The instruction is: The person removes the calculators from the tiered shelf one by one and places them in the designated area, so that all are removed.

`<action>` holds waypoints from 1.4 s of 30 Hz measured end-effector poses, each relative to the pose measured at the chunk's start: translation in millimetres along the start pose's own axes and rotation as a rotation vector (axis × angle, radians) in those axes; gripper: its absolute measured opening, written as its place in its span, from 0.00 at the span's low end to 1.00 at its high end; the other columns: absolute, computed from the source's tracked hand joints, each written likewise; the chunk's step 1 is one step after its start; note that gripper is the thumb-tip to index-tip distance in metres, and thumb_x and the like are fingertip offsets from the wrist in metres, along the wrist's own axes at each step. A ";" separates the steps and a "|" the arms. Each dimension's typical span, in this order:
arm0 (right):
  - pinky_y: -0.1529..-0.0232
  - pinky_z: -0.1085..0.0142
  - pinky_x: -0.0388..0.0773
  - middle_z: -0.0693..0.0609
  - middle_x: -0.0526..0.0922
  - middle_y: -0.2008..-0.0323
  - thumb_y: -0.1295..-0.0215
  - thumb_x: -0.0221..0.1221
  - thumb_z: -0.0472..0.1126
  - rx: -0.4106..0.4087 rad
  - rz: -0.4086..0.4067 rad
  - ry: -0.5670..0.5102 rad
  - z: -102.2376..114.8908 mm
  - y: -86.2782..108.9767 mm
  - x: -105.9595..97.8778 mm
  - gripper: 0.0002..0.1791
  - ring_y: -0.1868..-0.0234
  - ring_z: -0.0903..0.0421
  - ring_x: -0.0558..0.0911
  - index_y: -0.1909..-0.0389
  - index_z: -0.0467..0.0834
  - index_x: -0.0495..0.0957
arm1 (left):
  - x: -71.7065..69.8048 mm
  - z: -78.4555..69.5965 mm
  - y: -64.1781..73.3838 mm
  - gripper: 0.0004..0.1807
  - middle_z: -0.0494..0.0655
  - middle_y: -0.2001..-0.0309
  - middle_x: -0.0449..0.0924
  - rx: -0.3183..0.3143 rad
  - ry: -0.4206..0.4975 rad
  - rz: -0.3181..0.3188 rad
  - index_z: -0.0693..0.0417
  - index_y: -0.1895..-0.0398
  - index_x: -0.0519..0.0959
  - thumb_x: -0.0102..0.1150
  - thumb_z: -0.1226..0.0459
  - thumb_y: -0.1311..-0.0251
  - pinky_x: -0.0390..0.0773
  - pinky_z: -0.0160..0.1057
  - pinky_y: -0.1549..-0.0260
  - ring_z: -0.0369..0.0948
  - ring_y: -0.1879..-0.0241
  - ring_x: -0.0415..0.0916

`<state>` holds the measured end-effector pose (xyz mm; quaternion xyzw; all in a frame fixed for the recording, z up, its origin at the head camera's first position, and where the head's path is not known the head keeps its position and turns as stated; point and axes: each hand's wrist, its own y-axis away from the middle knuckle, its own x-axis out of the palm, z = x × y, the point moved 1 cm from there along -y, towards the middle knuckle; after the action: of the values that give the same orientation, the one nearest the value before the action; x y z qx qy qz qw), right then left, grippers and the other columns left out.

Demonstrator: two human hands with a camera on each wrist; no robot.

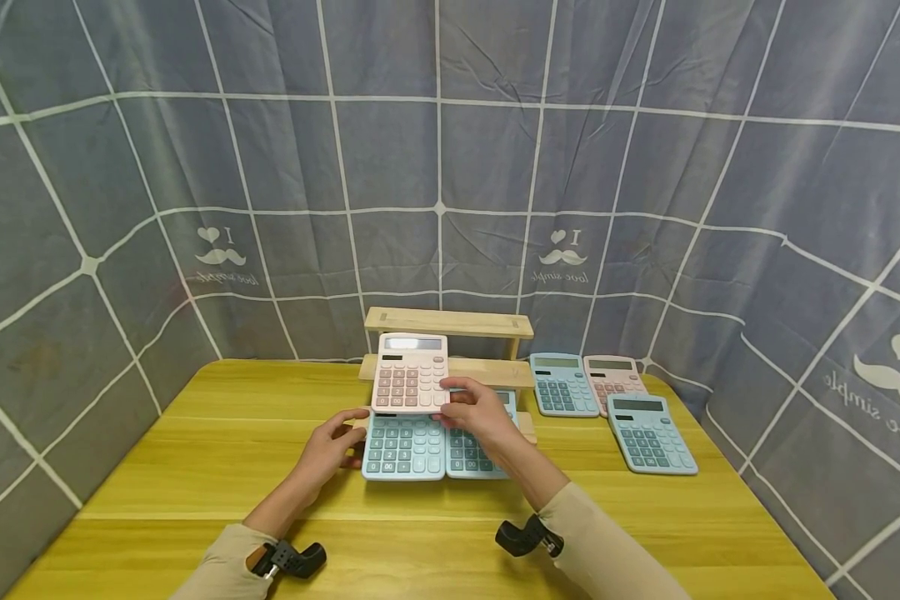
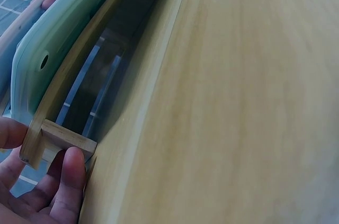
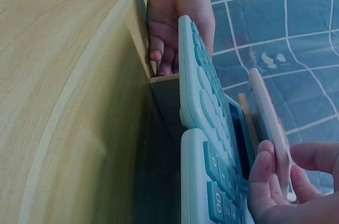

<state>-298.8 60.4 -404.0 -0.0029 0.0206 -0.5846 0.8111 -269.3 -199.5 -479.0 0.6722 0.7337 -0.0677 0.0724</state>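
My right hand pinches a pink calculator by its lower right edge, thumb on one face and fingers on the other in the right wrist view. It overlaps the middle tier of a stepped wooden rack. Along the rack's lowest tier, two light blue calculators lean side by side: the left calculator under the pink one, the right calculator partly behind my right hand. My left hand grips the rack's lower left end, its fingers about the wooden bar in the left wrist view.
On the table's right stand a blue calculator, a pink calculator partly covered, and another blue calculator in front. A grey checked curtain hangs behind the yellow wooden table. Black wrist mounts sit on both sleeves.
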 end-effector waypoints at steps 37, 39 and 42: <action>0.59 0.66 0.84 0.40 0.79 0.57 0.36 0.56 0.24 0.031 -0.016 -0.104 0.8 -1.5 1.0 0.25 0.66 0.54 0.85 0.37 0.35 0.72 | 0.8 -0.4 -0.9 0.20 0.56 0.53 0.79 -0.002 -0.001 -0.006 0.53 0.35 0.74 0.54 0.63 0.29 0.85 0.40 0.67 0.43 0.60 0.80; 0.59 0.66 0.84 0.39 0.79 0.56 0.36 0.56 0.24 0.034 -0.020 -0.105 0.5 -1.3 0.5 0.25 0.66 0.54 0.85 0.37 0.35 0.72 | 0.8 -0.5 -0.8 0.20 0.56 0.53 0.79 -0.001 0.000 -0.005 0.53 0.35 0.74 0.54 0.63 0.29 0.85 0.40 0.67 0.43 0.60 0.80; 0.59 0.66 0.85 0.39 0.79 0.56 0.37 0.56 0.24 0.033 -0.021 -0.107 -0.8 -1.2 -0.6 0.25 0.66 0.54 0.85 0.37 0.34 0.72 | 0.7 -0.5 -1.0 0.20 0.56 0.53 0.79 0.001 0.003 -0.003 0.53 0.35 0.74 0.54 0.63 0.28 0.85 0.40 0.67 0.43 0.60 0.80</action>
<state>-300.2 60.6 -404.7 -0.0211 -0.0323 -0.5922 0.8049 -270.3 -198.9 -478.6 0.6713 0.7347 -0.0672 0.0707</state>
